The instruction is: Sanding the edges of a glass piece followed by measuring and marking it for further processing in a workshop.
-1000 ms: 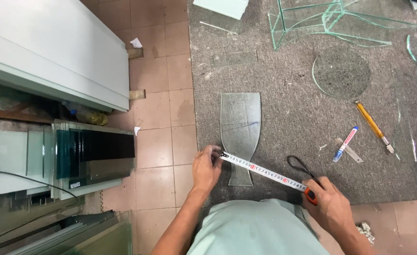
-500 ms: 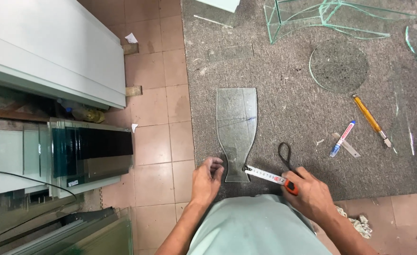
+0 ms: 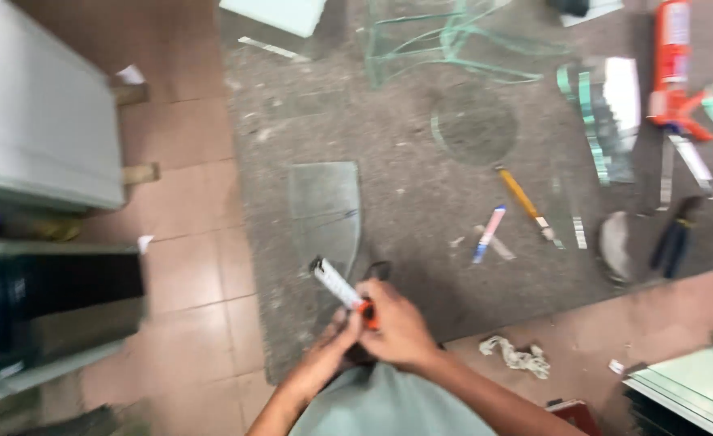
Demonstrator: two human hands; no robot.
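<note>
Grey felt mat point(image 3: 421, 202) is laid over brown floor tiles point(image 3: 195, 242). Vase-shaped clear glass pane point(image 3: 324, 206) lies flat on it. Orange tape measure point(image 3: 348, 295) is clasped by right hand point(image 3: 397, 327), left hand point(image 3: 328, 347) touching, just below the pane.

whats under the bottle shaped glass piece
The glass piece lies flat on grey carpet, visible through it. Its narrow lower end is hidden behind the tape measure and hands.
</note>
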